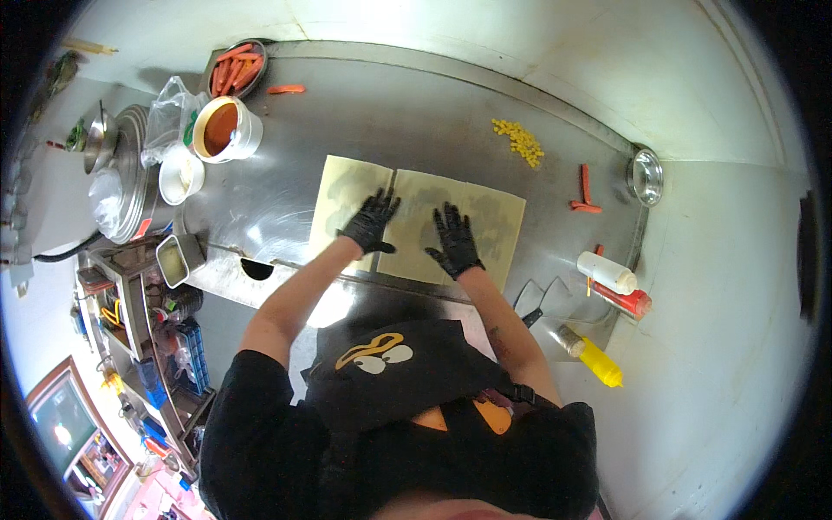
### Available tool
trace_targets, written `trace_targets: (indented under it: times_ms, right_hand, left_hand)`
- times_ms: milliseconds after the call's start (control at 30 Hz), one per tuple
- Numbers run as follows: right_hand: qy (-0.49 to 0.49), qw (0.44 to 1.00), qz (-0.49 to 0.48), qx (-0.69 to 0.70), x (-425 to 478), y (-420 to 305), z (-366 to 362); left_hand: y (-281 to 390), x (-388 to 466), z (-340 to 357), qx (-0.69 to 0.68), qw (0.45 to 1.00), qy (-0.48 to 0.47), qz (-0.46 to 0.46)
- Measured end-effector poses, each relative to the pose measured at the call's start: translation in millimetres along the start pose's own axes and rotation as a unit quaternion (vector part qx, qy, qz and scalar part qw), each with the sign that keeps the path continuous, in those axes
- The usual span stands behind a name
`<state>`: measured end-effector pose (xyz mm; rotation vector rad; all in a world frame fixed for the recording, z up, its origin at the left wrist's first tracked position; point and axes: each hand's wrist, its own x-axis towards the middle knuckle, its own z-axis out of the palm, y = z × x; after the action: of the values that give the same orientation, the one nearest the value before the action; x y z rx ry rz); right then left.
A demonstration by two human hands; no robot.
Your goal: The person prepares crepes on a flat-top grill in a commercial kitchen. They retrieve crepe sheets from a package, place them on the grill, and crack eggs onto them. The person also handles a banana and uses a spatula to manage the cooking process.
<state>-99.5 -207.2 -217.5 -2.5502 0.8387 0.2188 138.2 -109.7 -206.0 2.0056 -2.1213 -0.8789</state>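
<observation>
Two thin pale sheets, apparently of dough, lie side by side on a steel griddle plate (279, 195) with a narrow gap between them. My left hand (370, 224), in a black glove, rests palm down at the inner edge of the left sheet (331, 208), its fingers spread near the gap. On the right sheet (500, 221), my right hand (457, 240) lies flat in a matching glove, fingers apart. Neither hand holds anything. Greyish patches show through both sheets.
Sausages fill a metal bowl (237, 68) at back left, near a tub of red-brown sauce (224, 129). Corn kernels (518, 142) and sausages (586, 188) lie right. Squeeze bottles (606, 272), a wire-framed tool (534, 302) and a steel bowl (647, 177) line that side.
</observation>
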Motion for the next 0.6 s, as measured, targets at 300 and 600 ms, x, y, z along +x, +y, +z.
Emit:
trace_targets:
  times_ms: [300,600]
  right_hand:
    - [-0.083,0.995,0.047,-0.024,81.9,-22.2,10.0]
    - [-0.123,0.992,0.014,-0.039,80.3,-31.6,-2.2]
  left_hand:
    - [-87.2,5.0,-21.7,0.079,0.991,-0.059,-0.094]
    - [-86.1,1.5,-24.2,0.090,0.988,-0.090,-0.090]
